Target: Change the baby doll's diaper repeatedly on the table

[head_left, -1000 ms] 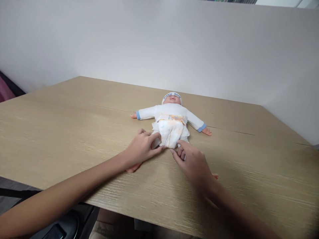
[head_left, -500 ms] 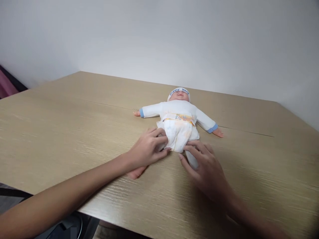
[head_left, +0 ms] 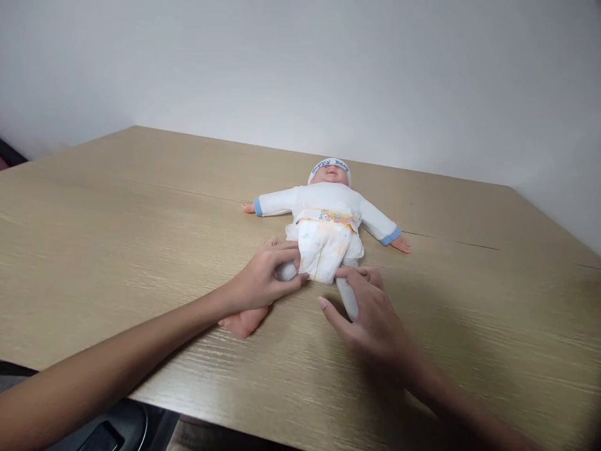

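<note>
A baby doll [head_left: 328, 194] in a white top with blue cuffs lies on its back, arms spread and head away from me. A white diaper [head_left: 322, 250] with a printed orange waistband is around its hips. My left hand [head_left: 270, 272] curls over the leg at left, its thumb and fingertips on the diaper's edge near the leg opening. On the other side, my right hand [head_left: 370, 310] reaches over the leg at right. Its index fingertip touches the diaper's edge, while the thumb is stretched apart. The foot at left shows below my left wrist; the other foot is hidden.
The wooden table [head_left: 141, 238] stretches around the doll, with a thin seam across it. A pale wall [head_left: 300, 75] stands behind. Below the front edge is a dark seat-like thing [head_left: 124, 423] with a dark rectangular object on it.
The view has shifted slightly, so the doll appears a little further left and up. My right thumb has moved further from the diaper. My left hand stays at the leg opening.
</note>
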A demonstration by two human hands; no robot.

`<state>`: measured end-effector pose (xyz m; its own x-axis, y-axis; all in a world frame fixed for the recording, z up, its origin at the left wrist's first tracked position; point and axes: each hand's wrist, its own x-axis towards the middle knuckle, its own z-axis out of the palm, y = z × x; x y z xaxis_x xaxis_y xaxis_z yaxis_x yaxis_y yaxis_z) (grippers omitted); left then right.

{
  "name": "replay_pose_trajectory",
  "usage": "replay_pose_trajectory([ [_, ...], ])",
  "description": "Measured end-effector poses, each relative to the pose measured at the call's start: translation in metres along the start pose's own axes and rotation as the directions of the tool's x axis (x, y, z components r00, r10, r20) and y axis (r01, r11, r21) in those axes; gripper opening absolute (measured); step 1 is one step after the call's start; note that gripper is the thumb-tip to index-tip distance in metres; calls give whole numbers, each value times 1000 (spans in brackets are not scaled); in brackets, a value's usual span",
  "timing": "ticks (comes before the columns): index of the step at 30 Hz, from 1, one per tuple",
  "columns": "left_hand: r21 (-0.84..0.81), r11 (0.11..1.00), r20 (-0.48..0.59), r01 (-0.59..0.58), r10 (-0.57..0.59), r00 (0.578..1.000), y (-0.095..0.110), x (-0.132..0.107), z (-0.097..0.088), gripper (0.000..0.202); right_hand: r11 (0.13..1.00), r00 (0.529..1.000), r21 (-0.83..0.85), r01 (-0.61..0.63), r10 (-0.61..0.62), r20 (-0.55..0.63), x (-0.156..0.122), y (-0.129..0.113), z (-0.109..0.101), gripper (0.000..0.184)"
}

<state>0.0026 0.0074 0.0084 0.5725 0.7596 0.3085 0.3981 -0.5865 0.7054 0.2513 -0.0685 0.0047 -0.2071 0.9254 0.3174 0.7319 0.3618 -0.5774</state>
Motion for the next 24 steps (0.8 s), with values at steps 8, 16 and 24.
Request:
replay_pose_trajectory([
  [8, -278, 952, -94, 131, -163, 982, -16, -1, 11, 29, 945, 976, 262, -195, 214, -47, 9, 6, 2, 32],
  [16, -723, 647, -54, 240, -400, 915, -22, 1, 15, 55, 876, 927, 346, -335, 373, -47, 12, 16, -10, 42],
  [24, -554, 764, -18, 331, -409, 912, -10, -4, 9, 38, 933, 954, 208, -294, 301, -1, 15, 9, -21, 27],
])
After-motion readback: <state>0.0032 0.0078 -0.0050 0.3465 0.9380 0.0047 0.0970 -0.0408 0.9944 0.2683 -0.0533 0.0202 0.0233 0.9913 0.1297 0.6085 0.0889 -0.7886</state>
